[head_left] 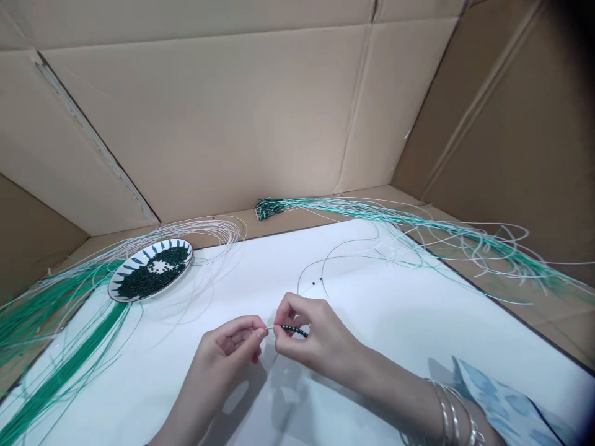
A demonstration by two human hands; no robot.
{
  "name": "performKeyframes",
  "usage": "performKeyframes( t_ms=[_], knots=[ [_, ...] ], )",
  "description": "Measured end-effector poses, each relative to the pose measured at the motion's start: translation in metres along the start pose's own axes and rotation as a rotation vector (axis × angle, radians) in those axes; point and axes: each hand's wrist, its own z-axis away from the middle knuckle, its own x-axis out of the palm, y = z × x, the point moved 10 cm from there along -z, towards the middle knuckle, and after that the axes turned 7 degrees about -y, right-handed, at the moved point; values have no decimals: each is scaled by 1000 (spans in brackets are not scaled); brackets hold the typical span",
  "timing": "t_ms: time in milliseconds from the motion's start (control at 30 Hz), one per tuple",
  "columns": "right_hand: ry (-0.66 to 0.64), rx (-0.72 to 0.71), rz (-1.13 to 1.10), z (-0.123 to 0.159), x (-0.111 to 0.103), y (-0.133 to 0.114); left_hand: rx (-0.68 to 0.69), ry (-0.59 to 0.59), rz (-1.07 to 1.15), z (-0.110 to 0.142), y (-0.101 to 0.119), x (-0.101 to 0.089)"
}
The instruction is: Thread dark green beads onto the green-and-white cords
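Over the worktop (pixel 260 269) | left fingers (pixel 251 321), right fingers (pixel 297 302) pinch beaded strand (pixel 295 330) | I judge it light, limp; grip bare stretch (pixel 270 327)

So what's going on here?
A person is working with dark beads over a white surface. The left hand pinches a pale cord, and the right hand holds a short row of dark beads just beside it. Two loose beads lie beyond the hands. To the left, an oval plate holds many more dark beads, with green strands beside it. Another bundle of strands lies at the back.
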Motion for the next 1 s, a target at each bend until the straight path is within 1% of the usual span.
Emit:
performKeyframes(
  t_ms=[233, 367, 433, 600, 833, 1000],
  knots=[
    [-49, 41, -151, 1, 2, -1, 87, 61, 22, 5, 11, -8],
    [-30, 62, -236, 5, 0, -2, 190, 64, 58, 11, 21, -6],
    [-7, 63, -261, 7, -2, -3, 214, 67, 79, 13, 24, -4],
    [44, 14, -215, 8, -7, -12, 223, 85, 103, 18, 26, -2],
    [11, -83, -197, 10, -1, -22, 268, 34, 231, 18, 29, 2],
    [27, -124, -154, 13, -2, -26, 270, 42, 224, 18, 30, 1]
  ],
)
